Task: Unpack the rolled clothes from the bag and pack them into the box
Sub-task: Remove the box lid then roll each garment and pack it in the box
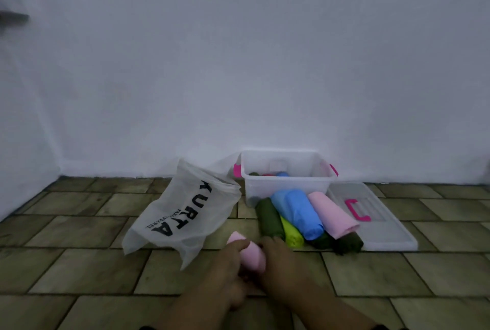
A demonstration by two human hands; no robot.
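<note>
A pink rolled cloth [252, 254] lies on the floor between my left hand [229, 258] and my right hand [278, 260], both clasped on it. Left of them sags the white bag [183, 213] with black lettering. A clear plastic box [286, 168] with pink handles stands by the wall and holds a few rolls, one blue, one dark green. In front of the box lie several rolls: dark green [270, 219], lime green [291, 235], blue [297, 213], pink [332, 214], and another dark roll [348, 243].
The box's clear lid [384, 223] with a pink handle lies flat on the floor right of the rolls. A white wall [238, 64] rises behind the box. The floor is brownish tile [79, 263].
</note>
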